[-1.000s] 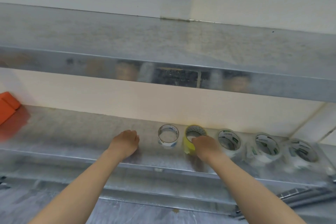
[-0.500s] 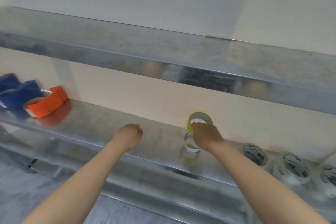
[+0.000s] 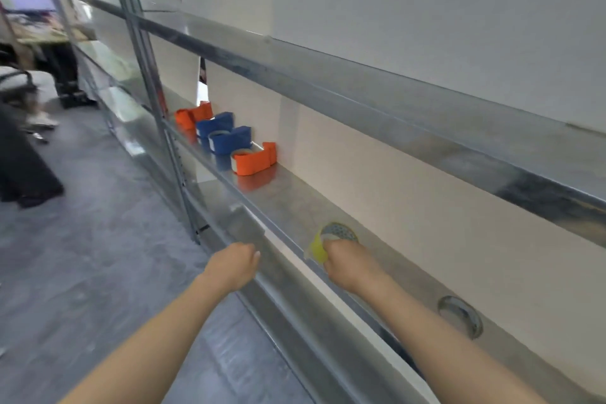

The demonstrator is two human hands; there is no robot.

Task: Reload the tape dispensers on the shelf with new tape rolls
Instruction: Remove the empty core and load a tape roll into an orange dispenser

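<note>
My right hand grips a yellow tape roll just above the metal shelf. My left hand is a loose fist with nothing in it, hovering in front of the shelf's front edge. Further left along the shelf stand several tape dispensers: an orange one nearest, two blue ones behind it, and another orange one at the far end. A clear tape roll lies on the shelf to the right of my right arm.
An upper shelf hangs over the working shelf. A vertical metal post stands left of the dispensers. On the grey floor at the far left are a chair and dark shapes, blurred.
My view has swung left, so all the dispensers show and most clear rolls are out of frame. My right hand has carried the yellow roll leftward along the shelf. My left hand stays a fist.
</note>
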